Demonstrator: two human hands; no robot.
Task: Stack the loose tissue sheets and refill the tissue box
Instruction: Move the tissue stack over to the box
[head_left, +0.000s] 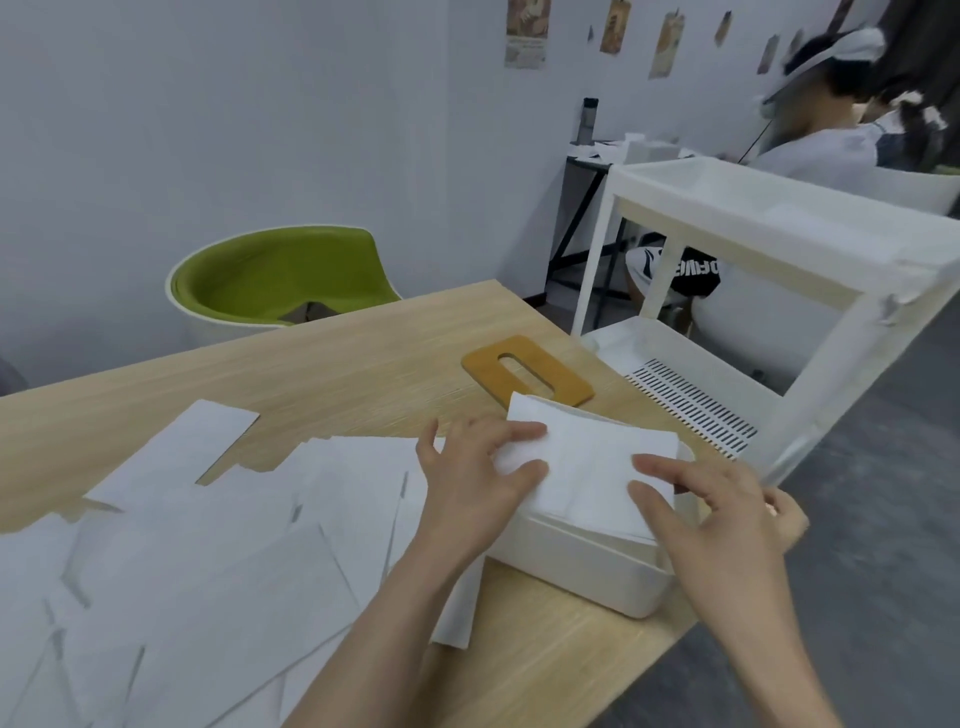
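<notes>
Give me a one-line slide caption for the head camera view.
Both hands, left hand and right hand, press a tissue stack into the open white tissue box, wooden lid set aside.

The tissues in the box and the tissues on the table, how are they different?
The tissues in the white box form a folded stack, pressed by the left hand and right hand. The loose sheets lie spread flat and overlapping on the table, untouched by either hand's fingers. Both are white.
</notes>
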